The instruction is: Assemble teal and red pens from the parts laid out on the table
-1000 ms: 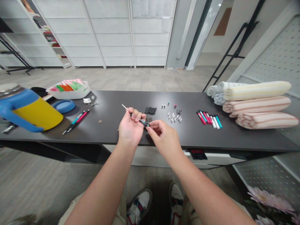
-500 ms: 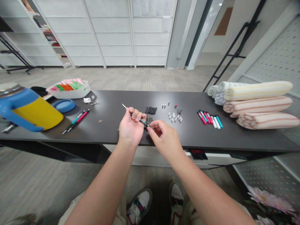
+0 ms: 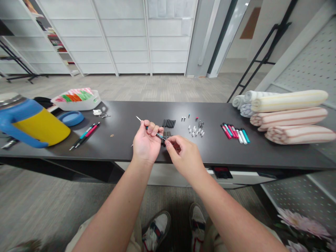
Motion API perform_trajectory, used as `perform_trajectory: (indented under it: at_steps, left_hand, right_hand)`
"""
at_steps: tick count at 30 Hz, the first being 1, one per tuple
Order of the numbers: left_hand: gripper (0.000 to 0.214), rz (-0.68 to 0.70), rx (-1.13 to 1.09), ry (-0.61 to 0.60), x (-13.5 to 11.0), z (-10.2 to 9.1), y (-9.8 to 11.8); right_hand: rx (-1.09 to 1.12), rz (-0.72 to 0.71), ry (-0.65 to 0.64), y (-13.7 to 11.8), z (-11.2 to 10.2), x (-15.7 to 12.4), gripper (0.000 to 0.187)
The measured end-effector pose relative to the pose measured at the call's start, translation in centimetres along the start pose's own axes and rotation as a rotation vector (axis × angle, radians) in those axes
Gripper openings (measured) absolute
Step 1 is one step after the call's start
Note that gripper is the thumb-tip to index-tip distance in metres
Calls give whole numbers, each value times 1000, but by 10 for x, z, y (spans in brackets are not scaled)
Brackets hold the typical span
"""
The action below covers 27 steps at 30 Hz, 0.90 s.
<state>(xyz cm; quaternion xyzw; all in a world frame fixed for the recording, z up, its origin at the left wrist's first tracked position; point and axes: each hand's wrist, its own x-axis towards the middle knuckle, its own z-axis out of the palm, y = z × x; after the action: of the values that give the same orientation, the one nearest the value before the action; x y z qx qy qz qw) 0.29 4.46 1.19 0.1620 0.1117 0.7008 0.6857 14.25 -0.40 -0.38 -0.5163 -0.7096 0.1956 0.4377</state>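
Note:
My left hand (image 3: 147, 145) is turned palm up, its fingers curled round a slim dark pen (image 3: 160, 136) with teal showing on it. The pen slants across the fingers, and its pale, thin end sticks out past the thumb at upper left. At the other end, my right hand (image 3: 187, 150) pinches with thumb and forefinger. Any small part inside that pinch is hidden. Just beyond the hands lie a row of black grips (image 3: 169, 123) and small dark pieces (image 3: 167, 133). White small parts (image 3: 193, 131) are scattered to the right of them.
Two finished-looking pens (image 3: 89, 136) lie left, near a yellow and blue jug (image 3: 39, 124), its blue lid (image 3: 70, 118) and a white tray (image 3: 91, 102) of colourful packets. Coloured barrels (image 3: 235, 133) lie right, beside rolled towels (image 3: 291, 117). The table's front edge (image 3: 99, 159) runs under my wrists.
Almost nothing differs. My right hand's fingertips have shifted very slightly at the pen's end; my left hand keeps its hold.

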Motion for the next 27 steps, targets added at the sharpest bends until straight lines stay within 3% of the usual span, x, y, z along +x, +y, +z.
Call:
perform_trajectory:
  at_steps: [16, 27]
  left_hand:
    - [35, 14, 17, 12, 0, 1, 0]
    - [35, 8, -5, 5, 1, -1, 0]
  right_hand:
    - [67, 61, -24, 0, 0, 0, 7]
    - [-1, -3, -13, -2, -3, 0, 8]
